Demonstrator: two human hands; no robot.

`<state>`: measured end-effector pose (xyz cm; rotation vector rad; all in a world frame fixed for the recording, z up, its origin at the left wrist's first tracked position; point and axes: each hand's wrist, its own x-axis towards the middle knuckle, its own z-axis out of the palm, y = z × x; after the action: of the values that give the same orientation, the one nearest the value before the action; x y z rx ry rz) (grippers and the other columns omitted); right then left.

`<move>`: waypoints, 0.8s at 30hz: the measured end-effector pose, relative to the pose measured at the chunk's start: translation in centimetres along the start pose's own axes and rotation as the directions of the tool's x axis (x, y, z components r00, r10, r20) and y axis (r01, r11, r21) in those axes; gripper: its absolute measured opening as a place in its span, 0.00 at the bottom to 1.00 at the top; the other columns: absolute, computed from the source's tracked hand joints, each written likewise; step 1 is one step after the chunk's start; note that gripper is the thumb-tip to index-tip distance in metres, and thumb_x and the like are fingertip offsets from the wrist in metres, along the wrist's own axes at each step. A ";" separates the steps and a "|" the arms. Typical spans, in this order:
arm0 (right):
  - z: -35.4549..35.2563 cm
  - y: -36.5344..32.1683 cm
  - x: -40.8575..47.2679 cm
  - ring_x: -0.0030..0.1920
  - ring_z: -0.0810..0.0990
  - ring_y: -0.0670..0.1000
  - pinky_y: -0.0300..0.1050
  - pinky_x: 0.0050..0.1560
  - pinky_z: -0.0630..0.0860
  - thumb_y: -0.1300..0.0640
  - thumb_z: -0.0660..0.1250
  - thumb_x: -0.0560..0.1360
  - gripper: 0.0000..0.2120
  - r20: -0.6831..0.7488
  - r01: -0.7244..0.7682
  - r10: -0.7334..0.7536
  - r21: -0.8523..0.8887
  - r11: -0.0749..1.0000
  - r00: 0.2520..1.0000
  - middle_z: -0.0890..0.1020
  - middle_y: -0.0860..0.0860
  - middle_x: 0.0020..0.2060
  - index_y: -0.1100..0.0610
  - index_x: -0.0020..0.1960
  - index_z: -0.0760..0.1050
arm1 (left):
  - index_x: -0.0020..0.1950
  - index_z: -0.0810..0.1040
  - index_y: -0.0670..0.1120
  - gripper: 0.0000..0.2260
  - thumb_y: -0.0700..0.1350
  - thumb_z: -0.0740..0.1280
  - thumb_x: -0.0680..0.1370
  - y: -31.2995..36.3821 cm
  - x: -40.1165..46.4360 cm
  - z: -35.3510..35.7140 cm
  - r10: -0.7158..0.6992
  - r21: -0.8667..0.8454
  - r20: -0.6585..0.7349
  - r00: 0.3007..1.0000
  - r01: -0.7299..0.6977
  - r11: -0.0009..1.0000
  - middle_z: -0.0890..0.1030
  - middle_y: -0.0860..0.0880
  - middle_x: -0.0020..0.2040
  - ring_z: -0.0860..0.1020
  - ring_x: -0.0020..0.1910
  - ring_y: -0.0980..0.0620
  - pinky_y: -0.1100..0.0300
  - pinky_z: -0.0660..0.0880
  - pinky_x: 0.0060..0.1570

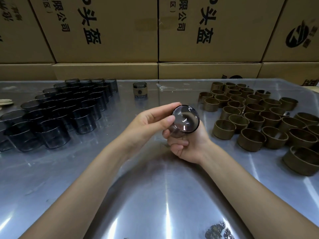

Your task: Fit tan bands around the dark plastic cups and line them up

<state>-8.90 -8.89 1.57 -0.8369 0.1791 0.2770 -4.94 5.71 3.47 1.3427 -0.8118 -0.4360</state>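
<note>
The right hand (188, 144) covers much of the held cup's (185, 119) wall, so whether a band sits on it cannot be told. The frame's left edge cuts the cups (57, 111) at the tabletop's (155, 195) left edge; its right edge cuts the bands (259, 118). The mark on the banded cup (140, 89) near the far edge is too small to read. The boxes (107, 31) run off the top.

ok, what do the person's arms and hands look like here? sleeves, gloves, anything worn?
Both forearms are bare up to the frame edge: no sleeves show. The left hand and right hand wear no gloves. No rings, watch or wristband show on the parts in view.
</note>
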 end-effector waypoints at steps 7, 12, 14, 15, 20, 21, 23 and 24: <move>0.7 0.1 0.1 0.15 0.57 0.43 0.31 0.18 0.53 0.45 0.53 0.75 0.25 -0.066 0.033 -0.032 0.019 0.999 0.997 0.73 0.48 0.22 0.61 0.34 0.78 | 0.58 0.76 0.53 0.25 0.41 0.77 0.64 -0.4 0.2 1.1 0.158 0.287 -0.089 0.983 -0.127 0.949 0.83 0.56 0.53 0.79 0.52 0.61 0.67 0.73 0.52; 1.7 1.0 0.8 0.19 0.61 0.46 0.33 0.21 0.55 0.43 0.54 0.74 0.18 -0.226 0.142 -0.165 -0.116 0.983 0.960 0.67 0.48 0.27 0.52 0.33 0.71 | 0.52 0.72 0.47 0.24 0.43 0.77 0.60 -0.9 0.1 2.7 0.277 0.384 -0.309 0.910 -0.147 0.912 0.80 0.51 0.47 0.79 0.45 0.61 0.69 0.74 0.44; 2.1 1.6 1.0 0.20 0.60 0.46 0.35 0.22 0.55 0.41 0.53 0.76 0.20 -0.245 0.185 -0.235 -0.210 0.960 0.941 0.67 0.48 0.25 0.53 0.35 0.72 | 0.50 0.73 0.43 0.21 0.44 0.77 0.62 -1.1 0.1 3.1 0.301 0.391 -0.414 0.859 -0.131 0.911 0.80 0.51 0.45 0.79 0.43 0.62 0.69 0.75 0.43; 2.1 1.9 1.1 0.21 0.61 0.46 0.36 0.23 0.56 0.39 0.53 0.77 0.22 -0.262 0.200 -0.274 -0.276 0.940 0.925 0.69 0.48 0.24 0.54 0.36 0.73 | 0.48 0.74 0.42 0.18 0.44 0.78 0.65 -1.1 0.1 3.1 0.289 0.356 -0.464 0.837 -0.123 0.926 0.80 0.52 0.42 0.79 0.41 0.61 0.66 0.75 0.43; 2.3 2.1 1.1 0.21 0.64 0.45 0.36 0.23 0.60 0.35 0.56 0.77 0.25 -0.288 0.161 -0.295 -0.410 0.898 0.911 0.75 0.49 0.25 0.56 0.42 0.75 | 0.44 0.75 0.46 0.11 0.49 0.60 0.82 -1.1 0.6 1.3 0.017 -0.025 -0.582 0.813 -0.038 0.999 0.85 0.51 0.42 0.81 0.45 0.50 0.48 0.76 0.53; 2.3 1.9 1.1 0.21 0.65 0.46 0.35 0.23 0.60 0.35 0.56 0.77 0.24 -0.283 0.166 -0.285 -0.381 0.910 0.916 0.76 0.49 0.26 0.56 0.44 0.75 | 0.47 0.76 0.47 0.11 0.51 0.59 0.82 -1.1 0.7 0.9 -0.020 -0.087 -0.564 0.826 -0.035 0.996 0.86 0.50 0.46 0.82 0.47 0.50 0.49 0.76 0.54; 2.0 1.4 0.7 0.27 0.72 0.47 0.36 0.26 0.66 0.36 0.57 0.77 0.22 -0.283 0.187 -0.298 -0.360 0.914 0.912 0.80 0.50 0.32 0.54 0.49 0.77 | 0.52 0.78 0.49 0.13 0.55 0.58 0.82 -1.4 0.8 0.2 -0.088 -0.120 -0.529 0.844 0.028 0.992 0.85 0.50 0.52 0.82 0.51 0.52 0.53 0.76 0.55; 1.8 1.1 0.6 0.32 0.76 0.49 0.39 0.29 0.69 0.37 0.58 0.77 0.21 -0.281 0.200 -0.316 -0.374 0.906 0.906 0.82 0.50 0.37 0.53 0.51 0.77 | 0.54 0.78 0.50 0.15 0.58 0.58 0.81 -1.6 0.9 0.1 -0.120 -0.091 -0.517 0.847 0.084 0.992 0.84 0.51 0.54 0.82 0.51 0.52 0.54 0.77 0.54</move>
<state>-8.62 -6.69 1.81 -1.2374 0.3410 -0.0988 -4.19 4.72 2.19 1.3587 -0.2690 -0.1578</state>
